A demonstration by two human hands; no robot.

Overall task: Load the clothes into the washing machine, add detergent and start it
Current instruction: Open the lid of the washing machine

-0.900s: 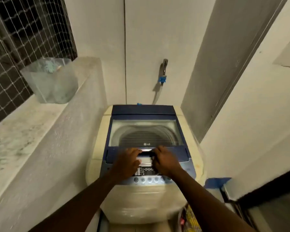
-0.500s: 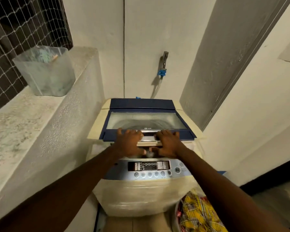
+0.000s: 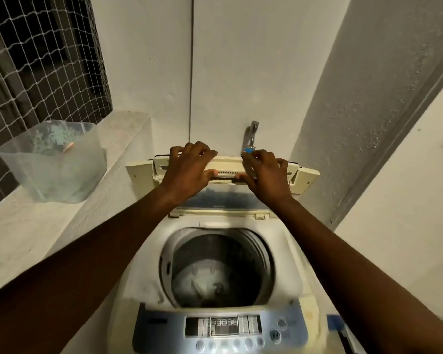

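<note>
Both grips clamped on the folded lid [image 3: 223, 172] of the washing machine [image 3: 215, 264]: left hand [image 3: 189, 166] and right hand [image 3: 265, 173] had fingers over its top edge, thumbs underneath, side by side. Lid stood raised at the machine's back, near the wall tap [image 3: 251, 135]. Drum [image 3: 216, 268] was open, looked empty. Control panel [image 3: 223, 327] at the front edge. Clear plastic tub [image 3: 53, 162] sat on the ledge [image 3: 16, 231] to the left. No clothes seen.

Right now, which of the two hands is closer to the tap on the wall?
The right hand: its fingertips sit just below the tap and its blue fitting, while the left hand grips the raised lid farther left.
</note>
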